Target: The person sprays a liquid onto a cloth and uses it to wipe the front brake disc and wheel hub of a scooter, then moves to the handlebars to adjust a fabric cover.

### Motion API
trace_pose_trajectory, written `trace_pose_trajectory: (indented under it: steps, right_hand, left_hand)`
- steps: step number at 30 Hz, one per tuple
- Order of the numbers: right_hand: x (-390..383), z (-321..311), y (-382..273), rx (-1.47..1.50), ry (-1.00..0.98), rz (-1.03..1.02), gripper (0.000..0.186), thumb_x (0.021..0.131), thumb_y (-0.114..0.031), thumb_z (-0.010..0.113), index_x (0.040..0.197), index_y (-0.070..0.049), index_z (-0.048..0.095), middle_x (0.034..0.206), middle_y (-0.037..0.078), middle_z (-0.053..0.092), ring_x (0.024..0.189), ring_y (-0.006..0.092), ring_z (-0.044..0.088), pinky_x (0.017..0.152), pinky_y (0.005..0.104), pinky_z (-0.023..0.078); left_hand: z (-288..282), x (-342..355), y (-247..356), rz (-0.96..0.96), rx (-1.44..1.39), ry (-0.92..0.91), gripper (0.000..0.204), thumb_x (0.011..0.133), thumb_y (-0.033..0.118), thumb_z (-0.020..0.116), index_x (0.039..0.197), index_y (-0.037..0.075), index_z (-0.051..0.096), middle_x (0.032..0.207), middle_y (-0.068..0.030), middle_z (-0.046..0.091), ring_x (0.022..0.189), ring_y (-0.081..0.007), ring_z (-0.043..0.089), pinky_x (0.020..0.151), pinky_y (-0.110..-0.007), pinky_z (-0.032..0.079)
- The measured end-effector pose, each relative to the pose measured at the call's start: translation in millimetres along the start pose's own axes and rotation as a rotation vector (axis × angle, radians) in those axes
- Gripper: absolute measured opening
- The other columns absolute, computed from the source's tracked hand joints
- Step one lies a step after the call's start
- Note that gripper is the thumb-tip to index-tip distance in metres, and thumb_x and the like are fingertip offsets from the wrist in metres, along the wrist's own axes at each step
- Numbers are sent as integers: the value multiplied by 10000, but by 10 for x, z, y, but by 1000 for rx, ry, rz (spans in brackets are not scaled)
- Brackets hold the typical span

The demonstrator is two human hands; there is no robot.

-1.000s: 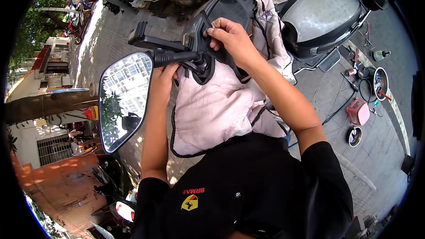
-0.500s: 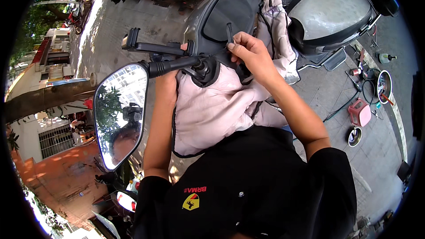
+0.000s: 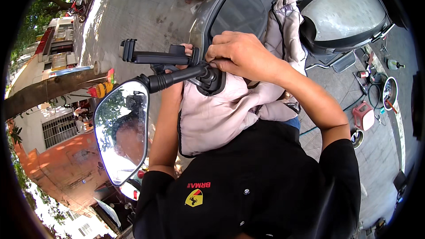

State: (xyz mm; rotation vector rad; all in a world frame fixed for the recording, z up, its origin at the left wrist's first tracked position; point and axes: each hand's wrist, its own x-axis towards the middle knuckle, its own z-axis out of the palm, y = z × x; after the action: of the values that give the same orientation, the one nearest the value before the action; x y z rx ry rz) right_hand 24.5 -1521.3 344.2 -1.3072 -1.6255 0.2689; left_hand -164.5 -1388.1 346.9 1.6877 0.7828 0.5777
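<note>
My right hand has its thumb and fingers pinched together at the inner end of a black phone mount; what they hold is hidden. My left hand is behind the mount, with only some fingertips showing beside its inner end. Below both hands, the black rear-view mirror stem rises from a scooter's handlebar and carries a mirror. A pale pink quilted wind apron drapes over the handlebar and towards my body. Beyond my right hand lies the scooter's dark dashboard.
A second scooter with a dusty grey seat stands at the right. Near it on the pavement are a pink stool, a metal basin, a bottle and loose tools. A tree trunk extends in from the left.
My right hand has moved left and down to the mount's inner end. The thin black strap that stood up from its fingers is out of sight. More of my left fingertips show.
</note>
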Motion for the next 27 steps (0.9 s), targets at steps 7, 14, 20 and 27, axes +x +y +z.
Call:
trace_pose_trajectory:
  steps: [7,14,20,27]
  right_hand:
    - [-190,182,-87,291,254,326,86,788,-45,647,858,-11,611,720,80,532,624,162,561,592,297,440]
    - [-274,121,-140,563,248,590,217,903,-212,644,899,1,602,736,53,592,665,76,519,611,262,425]
    - [-210,-53,-307,-90,-2,240,301,898,-282,644,767,-28,550,616,91,525,565,267,514,545,369,405]
    - [-321,-196,-420,625,-227,689,409,937,-235,607,627,-53,412,571,-25,297,553,70,292,500,300,270]
  left_hand:
    - [-157,98,-231,-44,-399,-215,553,824,191,714,1285,32,453,1193,-60,539,1104,-172,551,992,-316,454]
    - [-96,16,-82,256,121,-242,361,797,-35,681,1142,34,601,1205,-65,553,1152,-189,527,1002,-314,448]
    - [-54,-31,24,180,72,-178,380,814,122,675,1178,43,600,1225,-82,563,1124,-216,545,979,-362,422]
    - [-34,-53,-23,252,200,-136,388,804,103,681,1181,58,598,1235,-79,580,1154,-223,541,999,-346,412]
